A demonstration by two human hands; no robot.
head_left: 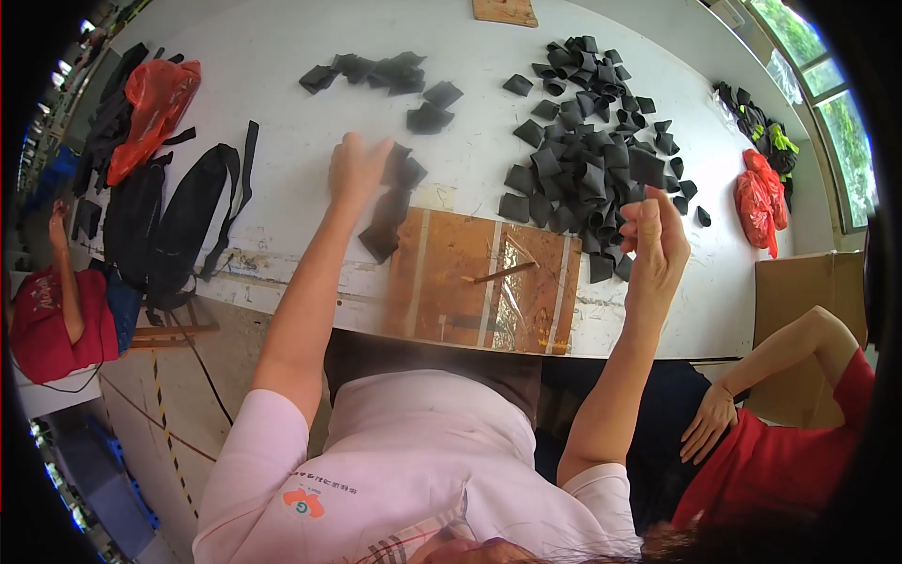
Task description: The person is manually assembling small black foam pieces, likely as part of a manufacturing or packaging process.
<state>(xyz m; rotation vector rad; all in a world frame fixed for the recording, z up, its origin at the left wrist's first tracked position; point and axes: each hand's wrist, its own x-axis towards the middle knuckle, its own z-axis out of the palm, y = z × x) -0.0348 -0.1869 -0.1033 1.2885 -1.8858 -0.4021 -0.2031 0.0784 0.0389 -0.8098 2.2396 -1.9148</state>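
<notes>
My right hand (655, 235) is raised over the right part of the table, its thumb and fingers pinched on a small, flat, square black fabric piece (646, 168). Behind it spreads a big heap of similar black pieces (573, 174), many of them curled into loops. My left hand (357, 171) is over the table left of centre, smeared by motion. Beside its fingertips lies a line of black pieces (399, 202), running down to the wooden board. Whether the left fingers grip one of them cannot be made out. More black pieces (381, 73) lie farther off.
In front of me lies a brown wooden board (451, 273) with pale strips and a thin stick (498, 274). Black straps and bags (188, 207) and a red plastic bag (155, 108) are at left. Red bags (759, 199) lie at right. People in red (770, 461) are on both sides.
</notes>
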